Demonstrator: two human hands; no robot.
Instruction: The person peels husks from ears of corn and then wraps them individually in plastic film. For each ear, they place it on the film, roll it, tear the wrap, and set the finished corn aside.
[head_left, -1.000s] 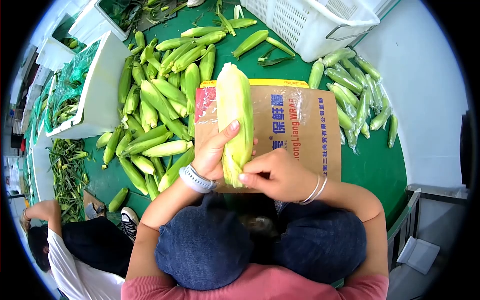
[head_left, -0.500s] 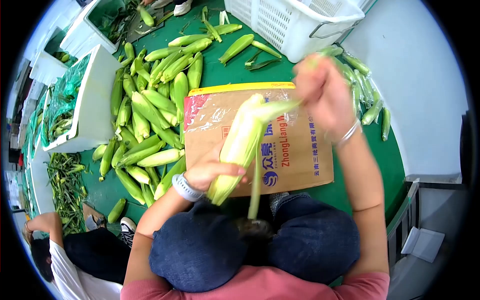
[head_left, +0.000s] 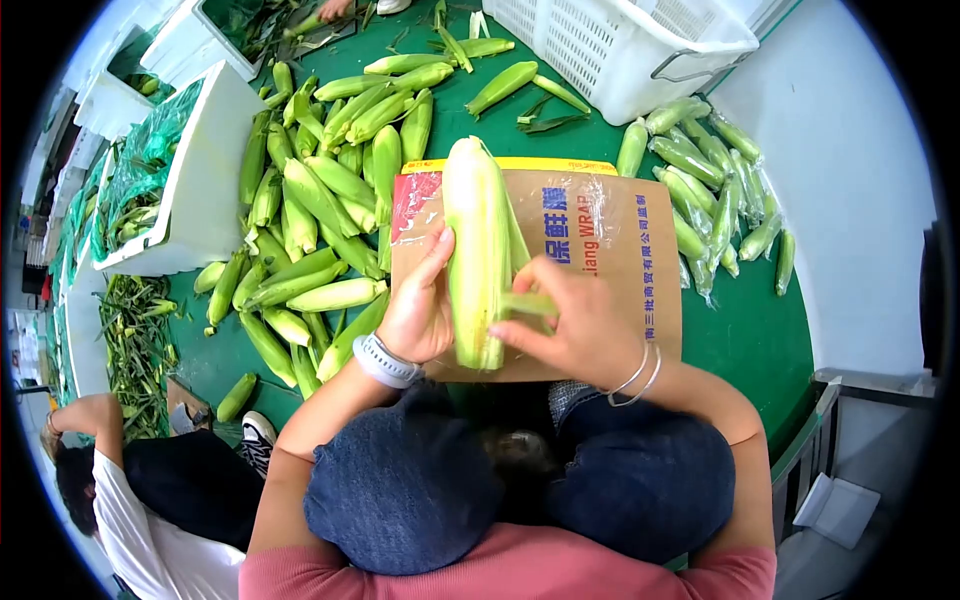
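An ear of corn point(head_left: 475, 245) in pale green husk stands nearly upright in the view, its top end pointing away from me. My left hand point(head_left: 422, 308) is closed around its lower left side. At the lower right of the ear, the fingers of my right hand point(head_left: 580, 325) pinch a strip of husk point(head_left: 530, 303) that is partly peeled off. Beneath both hands lies a brown cardboard box point(head_left: 620, 270) with printed lettering and a yellow edge.
Several unpeeled ears of corn point(head_left: 320, 195) are heaped left of the box. Plastic-wrapped ears point(head_left: 715, 190) lie at the right, below a white crate point(head_left: 640, 60). A white foam box point(head_left: 190, 190) stands left, near husk scraps point(head_left: 135, 350). Another person point(head_left: 150, 500) sits at lower left.
My right hand has come down and inward from the upper right to the base of the ear. The ear is more upright and slightly farther from me. The whole view has shifted a little.
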